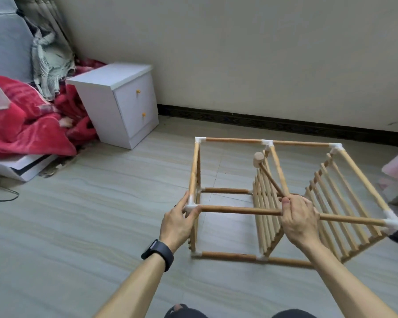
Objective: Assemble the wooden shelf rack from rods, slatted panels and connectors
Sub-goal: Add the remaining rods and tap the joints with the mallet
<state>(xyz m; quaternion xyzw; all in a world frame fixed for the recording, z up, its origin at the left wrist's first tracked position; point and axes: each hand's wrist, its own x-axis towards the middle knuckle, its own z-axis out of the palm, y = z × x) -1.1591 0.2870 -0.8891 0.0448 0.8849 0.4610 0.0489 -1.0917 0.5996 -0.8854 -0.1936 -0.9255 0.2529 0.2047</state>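
Standing on the pale tiled floor (101, 203) near the wall, the rack (234, 140) joins round wooden rods, slatted panels (345, 203) and white plastic connectors. The left hand (177, 222) grips a corner connector (190, 206). The right hand (299, 216) curls round the top rod (239, 210) and a mallet (259, 158) handle. A white cabinet (122, 99) and a red blanket (28, 125) lie beyond.

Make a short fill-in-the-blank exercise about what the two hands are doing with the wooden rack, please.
1. The left hand grips a ____ corner connector of the rack.
2. The right hand holds a wooden ____ together with the front rod.
3. The left wrist wears a black ____.
4. The white cabinet shows ____ yellow knobs.
Missing words: white, mallet, watch, two.
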